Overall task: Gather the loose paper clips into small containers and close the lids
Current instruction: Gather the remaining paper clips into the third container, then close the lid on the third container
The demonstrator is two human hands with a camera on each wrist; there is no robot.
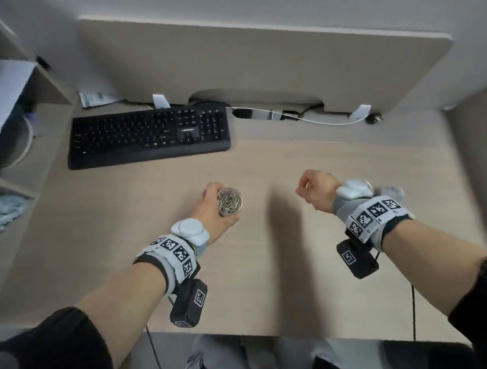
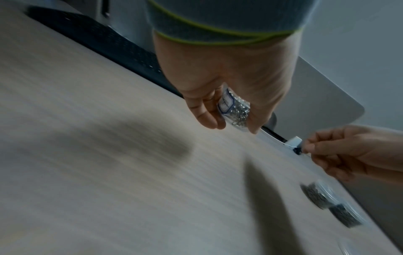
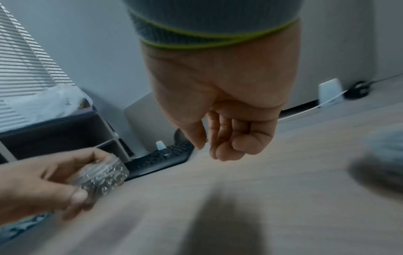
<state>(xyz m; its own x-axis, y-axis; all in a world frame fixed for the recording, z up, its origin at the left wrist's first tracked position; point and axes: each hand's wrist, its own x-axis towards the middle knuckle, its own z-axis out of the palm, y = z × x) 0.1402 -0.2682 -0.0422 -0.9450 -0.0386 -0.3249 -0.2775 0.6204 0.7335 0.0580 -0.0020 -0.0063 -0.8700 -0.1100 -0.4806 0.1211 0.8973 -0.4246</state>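
Observation:
My left hand (image 1: 210, 216) grips a small clear round container (image 1: 229, 201) packed with silver paper clips, held just above the desk with its top open. The left wrist view shows that container (image 2: 235, 110) between thumb and fingers, with a blue-edged label on its side. My right hand (image 1: 315, 189) hovers to the right of it, apart, with the fingers curled and the thumb near the index finger (image 3: 218, 138). I see nothing clearly held in it. Two more clip-filled containers (image 2: 316, 196) (image 2: 345, 215) stand blurred on the desk at the right.
A black keyboard (image 1: 148, 136) lies at the back left. Behind it stands a beige partition (image 1: 256, 64), with a white cable (image 1: 319, 121) along its foot. Open shelves (image 1: 14, 138) stand at the left. Bare desk (image 1: 271, 255) lies between my arms.

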